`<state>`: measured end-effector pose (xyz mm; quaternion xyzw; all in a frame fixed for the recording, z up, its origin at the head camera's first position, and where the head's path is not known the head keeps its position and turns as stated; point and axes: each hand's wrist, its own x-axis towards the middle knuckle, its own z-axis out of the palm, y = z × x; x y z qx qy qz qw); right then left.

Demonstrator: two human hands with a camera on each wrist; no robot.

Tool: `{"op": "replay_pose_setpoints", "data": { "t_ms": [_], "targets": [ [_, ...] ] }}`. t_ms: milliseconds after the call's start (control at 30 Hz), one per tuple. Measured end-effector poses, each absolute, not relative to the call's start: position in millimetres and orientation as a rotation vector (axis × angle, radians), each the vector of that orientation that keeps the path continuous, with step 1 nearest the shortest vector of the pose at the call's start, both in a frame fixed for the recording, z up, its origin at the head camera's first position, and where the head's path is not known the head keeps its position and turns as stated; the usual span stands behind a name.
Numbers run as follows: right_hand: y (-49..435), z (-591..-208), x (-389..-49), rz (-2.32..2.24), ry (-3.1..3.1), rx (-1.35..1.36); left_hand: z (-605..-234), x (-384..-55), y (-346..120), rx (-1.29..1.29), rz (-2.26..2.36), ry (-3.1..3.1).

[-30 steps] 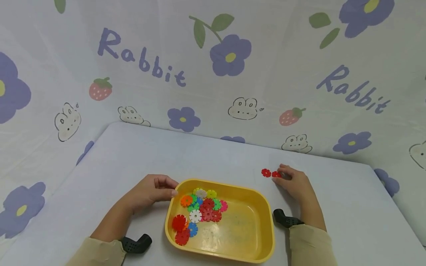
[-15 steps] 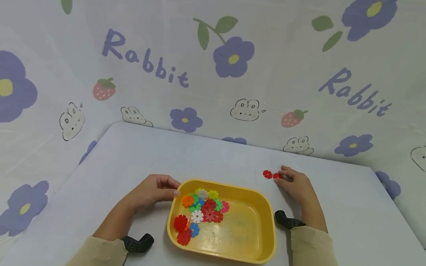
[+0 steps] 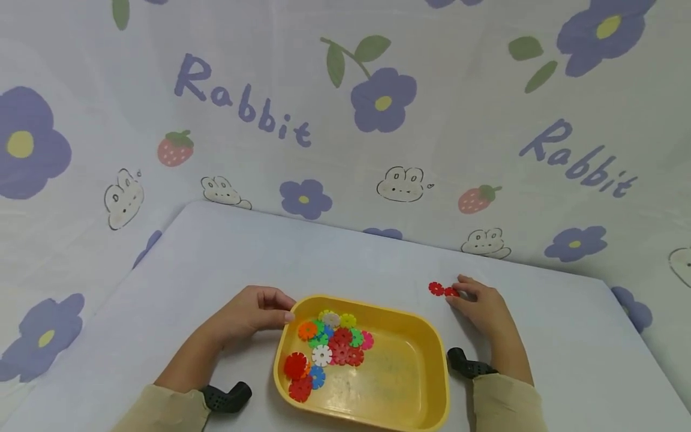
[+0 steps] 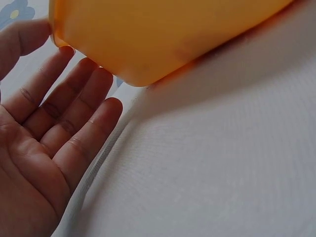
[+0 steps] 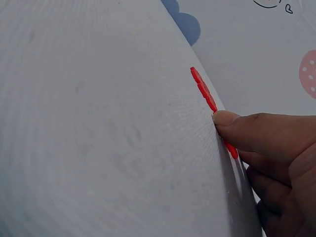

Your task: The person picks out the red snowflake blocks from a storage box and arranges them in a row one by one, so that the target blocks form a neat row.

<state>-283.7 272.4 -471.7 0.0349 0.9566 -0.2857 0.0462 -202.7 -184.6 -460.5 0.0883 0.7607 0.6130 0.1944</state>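
Observation:
In the head view a yellow plastic tray holds several notched flower-shaped plastic discs in red, orange, green, blue, white, yellow and pink, gathered toward its left side. My left hand pinches the tray's far left corner, thumb over the rim and index finger at the outside; its other fingers are spread below the rim in the left wrist view. To the right, behind the tray, two red discs lie side by side on the white tabletop. My right hand pinches the nearer one, and its thumb covers part of that disc.
A white table spreads around the tray, backed by a printed curtain with rabbits and flowers. Black wrist devices sit at both sleeves, close beside the tray's left and right walls.
The head view has tilted slightly, so everything appears a little lower and further right. Both hands keep their places at the tray corner and the red disc.

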Motion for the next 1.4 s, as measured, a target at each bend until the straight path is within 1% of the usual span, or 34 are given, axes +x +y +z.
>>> {"op": "replay_pose_setpoints", "data": {
  "t_ms": [267, 567, 967, 1100, 1233, 1333, 1400],
  "targets": [
    [267.8, -469.8, -281.7, -0.9, 2.914, 0.105, -460.5, -202.9, -188.1, 0.25, 1.709, 2.156],
    [275.8, -463.0, -283.9, -0.872, 2.922, 0.091, -459.8, -208.3, -184.5, 0.288, 1.722, 2.15],
    [276.2, -455.6, -289.2, -0.935, 2.898, 0.114, -458.9, -210.2, -184.5, 0.241, 1.729, 2.154],
    [270.2, -439.6, -283.3, -1.023, 2.908, 0.125, -459.9, -208.6, -185.2, 0.215, 1.719, 2.159],
    [259.9, -413.9, -270.9, -1.177, 2.971, 0.088, -461.3, -207.4, -185.6, 0.236, 1.712, 2.161],
    [246.1, -393.0, -260.7, -1.298, 3.059, -0.01, -462.2, -206.5, -186.2, 0.26, 1.715, 2.159],
    [234.1, -379.1, -253.7, -1.403, 3.114, -0.144, -462.5, -205.8, -186.7, 0.266, 1.714, 2.157]
  ]
}}
